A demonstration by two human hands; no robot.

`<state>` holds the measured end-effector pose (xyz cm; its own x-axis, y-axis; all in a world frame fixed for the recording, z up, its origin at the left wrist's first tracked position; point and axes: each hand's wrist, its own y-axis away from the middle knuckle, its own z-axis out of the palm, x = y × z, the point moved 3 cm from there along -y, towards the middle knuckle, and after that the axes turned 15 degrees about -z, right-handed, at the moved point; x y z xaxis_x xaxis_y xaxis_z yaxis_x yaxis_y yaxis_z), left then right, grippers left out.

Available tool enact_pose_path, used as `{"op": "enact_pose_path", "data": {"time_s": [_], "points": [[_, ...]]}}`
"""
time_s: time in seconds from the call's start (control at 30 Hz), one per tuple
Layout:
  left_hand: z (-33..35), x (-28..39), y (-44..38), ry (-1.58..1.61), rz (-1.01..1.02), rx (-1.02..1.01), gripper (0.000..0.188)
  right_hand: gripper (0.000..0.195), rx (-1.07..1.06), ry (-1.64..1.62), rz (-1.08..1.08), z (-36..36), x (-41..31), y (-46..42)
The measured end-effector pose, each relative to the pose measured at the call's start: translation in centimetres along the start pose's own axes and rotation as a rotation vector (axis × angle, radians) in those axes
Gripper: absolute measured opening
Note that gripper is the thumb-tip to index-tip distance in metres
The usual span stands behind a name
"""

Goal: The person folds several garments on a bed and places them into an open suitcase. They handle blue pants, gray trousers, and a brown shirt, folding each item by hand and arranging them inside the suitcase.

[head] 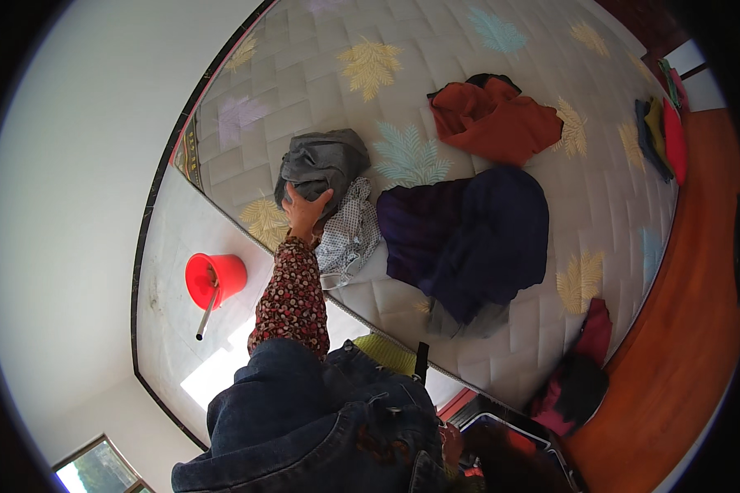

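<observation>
My left hand (pixel 305 208), in a floral-print sleeve, reaches onto the mattress (pixel 320 80) and grips a crumpled grey garment (pixel 328 157), its thumb and fingers either side of a fold. Beside the wrist lies a white garment with small dark dots (pixel 353 231). To its right a dark navy garment (pixel 499 231) is spread out over a grey cloth (pixel 468 320). Farther back sits a bunched rust-red garment (pixel 496 120) with black parts. My right hand cannot be made out; the lower right, beside my denim jacket (pixel 320 413), is dark and partly hidden.
On the floor at left stands a red bucket (pixel 234 274) with a metal tube (pixel 206 317) leaning out. Folded clothes (pixel 672 142) lie along the mattress's right edge. Pink and black clothing (pixel 583 376) hangs near the lower right edge. An open case-like container (pixel 505 425) sits below.
</observation>
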<state>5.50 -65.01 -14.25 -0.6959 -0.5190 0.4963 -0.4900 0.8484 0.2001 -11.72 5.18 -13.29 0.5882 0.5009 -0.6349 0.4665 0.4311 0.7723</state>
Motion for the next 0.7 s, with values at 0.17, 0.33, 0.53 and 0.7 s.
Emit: {"op": "enact_pose_path", "data": {"time_s": [0.17,0.33,0.53,0.7], "points": [[3.9,-2.0,-2.1,0.148,-0.191,-0.467,0.041,0.034,-0.038,0.129,-0.114,0.7,-1.9,-0.1],[1.7,6.8,13.1,0.173,0.454,-0.150,0.007,0.031,0.010,0.160,-0.199,0.8,-3.7,0.4],[2.6,7.9,30.0,0.049,1.244,-0.614,0.017,0.035,0.181,-0.036,0.005,2.3,-6.0,0.2],[8.0,-0.4,35.3,-0.307,1.476,-1.008,0.021,0.033,0.055,-0.010,0.004,2.4,-5.4,-0.1]]}}
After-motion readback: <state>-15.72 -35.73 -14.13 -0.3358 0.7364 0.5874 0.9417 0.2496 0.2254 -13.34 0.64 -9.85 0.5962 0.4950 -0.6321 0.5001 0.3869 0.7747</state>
